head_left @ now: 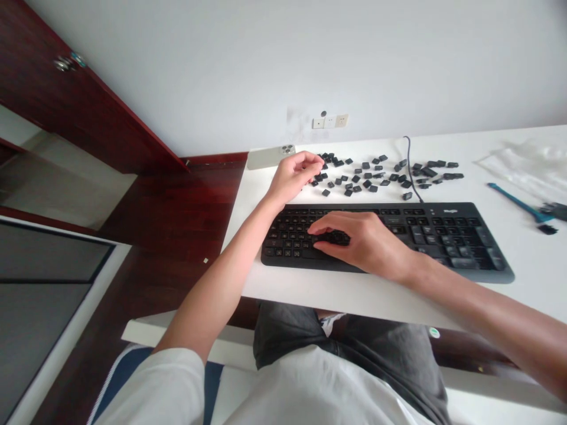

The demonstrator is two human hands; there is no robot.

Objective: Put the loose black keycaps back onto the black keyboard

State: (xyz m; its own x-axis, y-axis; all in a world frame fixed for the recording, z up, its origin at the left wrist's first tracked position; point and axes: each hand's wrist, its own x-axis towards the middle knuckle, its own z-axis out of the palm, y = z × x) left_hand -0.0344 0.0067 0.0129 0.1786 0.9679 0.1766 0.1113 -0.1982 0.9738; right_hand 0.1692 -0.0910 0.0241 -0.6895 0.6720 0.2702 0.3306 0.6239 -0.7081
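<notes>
Right hand (358, 242) flat on keyboard (443, 236), fingers pressing keys. Left hand (292, 176) pinched at loose keycaps (372, 176) near desk's (345, 295) back edge; grip contents unclear.

Head view — looks down, near, desk (354, 295).

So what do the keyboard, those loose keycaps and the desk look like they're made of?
The keyboard looks like matte black plastic, with a dull, even sheen and moulded edges. The loose keycaps seem to be the same black plastic, small and hollow-looking. The desk has a smooth white top, probably laminate or painted board; the picture can't settle which.
</notes>
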